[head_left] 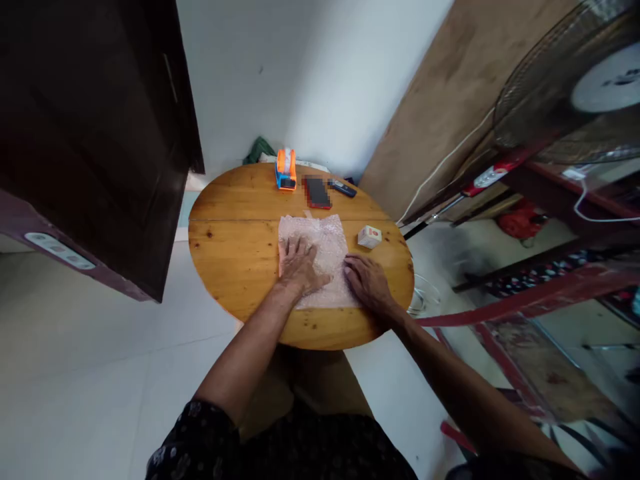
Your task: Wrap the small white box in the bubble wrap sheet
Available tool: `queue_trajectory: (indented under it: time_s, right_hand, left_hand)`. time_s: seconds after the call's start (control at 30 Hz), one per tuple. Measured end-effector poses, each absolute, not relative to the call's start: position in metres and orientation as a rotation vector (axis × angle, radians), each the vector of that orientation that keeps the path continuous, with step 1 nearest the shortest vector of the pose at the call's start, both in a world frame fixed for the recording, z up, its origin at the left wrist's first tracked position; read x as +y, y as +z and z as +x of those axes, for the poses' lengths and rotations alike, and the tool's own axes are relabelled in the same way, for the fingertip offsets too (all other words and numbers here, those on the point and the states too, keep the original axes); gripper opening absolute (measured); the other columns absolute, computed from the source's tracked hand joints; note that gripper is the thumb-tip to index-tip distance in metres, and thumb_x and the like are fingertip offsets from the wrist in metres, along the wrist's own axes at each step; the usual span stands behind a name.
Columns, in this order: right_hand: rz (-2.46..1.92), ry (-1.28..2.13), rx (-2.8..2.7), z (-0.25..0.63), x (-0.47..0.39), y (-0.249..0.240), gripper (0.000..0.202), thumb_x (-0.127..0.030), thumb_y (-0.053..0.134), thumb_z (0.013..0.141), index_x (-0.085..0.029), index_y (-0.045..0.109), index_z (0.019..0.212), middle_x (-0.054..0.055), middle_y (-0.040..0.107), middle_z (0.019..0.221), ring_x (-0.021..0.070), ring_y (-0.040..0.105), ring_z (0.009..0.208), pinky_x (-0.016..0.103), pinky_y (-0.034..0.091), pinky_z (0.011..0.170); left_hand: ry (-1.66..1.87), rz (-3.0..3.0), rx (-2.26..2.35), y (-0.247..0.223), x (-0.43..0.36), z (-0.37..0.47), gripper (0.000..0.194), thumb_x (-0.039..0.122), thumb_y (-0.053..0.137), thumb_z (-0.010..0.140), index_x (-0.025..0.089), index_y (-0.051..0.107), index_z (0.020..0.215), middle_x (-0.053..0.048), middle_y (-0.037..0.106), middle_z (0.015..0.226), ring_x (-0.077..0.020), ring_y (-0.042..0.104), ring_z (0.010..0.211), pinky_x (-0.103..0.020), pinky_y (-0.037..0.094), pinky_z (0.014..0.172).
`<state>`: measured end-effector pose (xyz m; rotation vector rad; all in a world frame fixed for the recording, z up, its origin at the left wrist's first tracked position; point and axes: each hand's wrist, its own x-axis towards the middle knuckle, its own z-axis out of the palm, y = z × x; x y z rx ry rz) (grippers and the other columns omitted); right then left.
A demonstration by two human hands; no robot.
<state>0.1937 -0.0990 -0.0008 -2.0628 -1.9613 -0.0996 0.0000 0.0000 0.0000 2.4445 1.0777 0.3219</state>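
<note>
A pinkish, see-through sheet of bubble wrap (333, 250) lies flat on the oval wooden table (230, 247). My left hand (301, 267) rests palm down on its left part, with fingers spread. At the sheet's right edge lies my right hand (369, 283), its fingers stretched out and slightly bent, touching the edge. Just beyond the right hand stands a small white box (369, 237) with red print. Neither hand grips anything.
Toward the table's far edge are an orange and blue tape dispenser (287, 170), a red-edged phone (318, 192) and a dark, slim handheld device (343, 188). A standing fan (570, 87) is at the right. A dark cabinet (90, 133) stands left; a wall (300, 80) borders the back.
</note>
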Motion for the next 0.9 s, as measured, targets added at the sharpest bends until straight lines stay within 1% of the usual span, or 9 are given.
queue_trajectory:
  time_s: [0.23,0.37,0.47,0.57,0.63,0.67,0.77,0.83,0.9]
  right_hand:
    - [-1.905,-0.017,-1.922,0.205,-0.1,-0.006,0.033,-0.034,0.042,0.097,-0.019,0.069,0.106,0.012,0.07,0.119,0.0269,0.062,0.112,0.046,0.044,0.101]
    - [-1.807,0.038,-1.874,0.209,-0.104,-0.011,0.025,-0.032,0.049,0.094,-0.022,0.069,0.104,0.01,0.071,0.115,0.027,0.064,0.108,0.047,0.046,0.099]
    - [-1.76,-0.013,-1.825,0.214,-0.107,-0.009,0.023,-0.029,0.051,0.091,-0.022,0.069,0.103,0.011,0.066,0.124,0.0283,0.062,0.114,0.048,0.046,0.099]
    - [-1.771,-0.171,-1.744,0.229,-0.102,0.005,0.025,-0.028,0.052,0.089,-0.021,0.068,0.108,0.013,0.056,0.138,0.0315,0.054,0.125,0.05,0.042,0.104]
    - [-1.817,-0.218,-1.693,0.245,-0.092,0.017,0.034,-0.028,0.055,0.087,-0.02,0.063,0.119,0.014,0.052,0.142,0.0336,0.05,0.13,0.052,0.039,0.106]
    - [-1.859,-0.199,-1.682,0.253,-0.085,0.023,0.043,-0.029,0.058,0.085,-0.02,0.059,0.127,0.015,0.049,0.146,0.0351,0.047,0.132,0.052,0.038,0.107]
    - [-2.015,0.002,-1.635,0.273,-0.064,0.032,0.064,-0.028,0.066,0.08,-0.012,0.049,0.14,0.02,0.052,0.141,0.0376,0.049,0.128,0.052,0.039,0.106]
    - [-2.058,0.156,-1.605,0.282,-0.053,0.029,0.065,-0.027,0.067,0.079,-0.009,0.05,0.139,0.022,0.057,0.135,0.0367,0.054,0.122,0.051,0.041,0.104]
    - [-2.027,0.213,-1.578,0.288,-0.047,0.023,0.057,-0.025,0.066,0.078,-0.015,0.056,0.133,0.017,0.062,0.129,0.0337,0.059,0.116,0.048,0.044,0.101]
  left_hand:
    - [0.162,2.51,1.121,0.009,-0.001,-0.005,0.093,0.076,0.05,0.08,0.021,0.037,0.153,-0.014,0.02,0.166,-0.0394,0.005,0.154,-0.059,-0.003,0.122]
    - [0.125,2.559,1.13,0.007,-0.001,-0.006,0.091,0.075,0.049,0.081,0.024,0.035,0.154,-0.012,0.02,0.166,-0.0376,0.005,0.154,-0.058,0.0,0.123]
    - [0.094,2.594,1.139,0.004,0.0,-0.006,0.09,0.074,0.052,0.081,0.026,0.033,0.155,-0.012,0.017,0.167,-0.0384,0.004,0.154,-0.06,0.001,0.122]
    - [0.078,2.637,1.184,0.004,-0.001,-0.006,0.089,0.071,0.057,0.079,0.027,0.036,0.153,-0.014,0.013,0.167,-0.0421,0.003,0.153,-0.066,0.001,0.119]
    - [0.068,2.69,1.199,0.008,-0.002,-0.005,0.084,0.061,0.061,0.08,0.023,0.038,0.151,-0.016,0.015,0.167,-0.0439,0.005,0.153,-0.068,0.0,0.118]
    - [0.063,2.719,1.206,0.011,-0.003,-0.005,0.08,0.052,0.063,0.081,0.02,0.038,0.151,-0.018,0.019,0.165,-0.0435,0.009,0.153,-0.068,0.001,0.118]
    - [0.014,2.778,1.205,0.022,-0.009,-0.003,0.065,0.021,0.06,0.078,0.014,0.046,0.141,-0.021,0.043,0.153,-0.0378,0.031,0.147,-0.065,0.009,0.12]
    - [-0.04,2.795,1.145,0.031,-0.012,0.0,0.061,0.01,0.058,0.073,0.015,0.052,0.134,-0.019,0.053,0.143,-0.0352,0.042,0.141,-0.063,0.018,0.119]
    - [-0.118,2.78,1.094,0.037,-0.015,0.004,0.066,0.007,0.059,0.068,0.016,0.052,0.133,-0.019,0.054,0.142,-0.0358,0.047,0.136,-0.06,0.029,0.116]
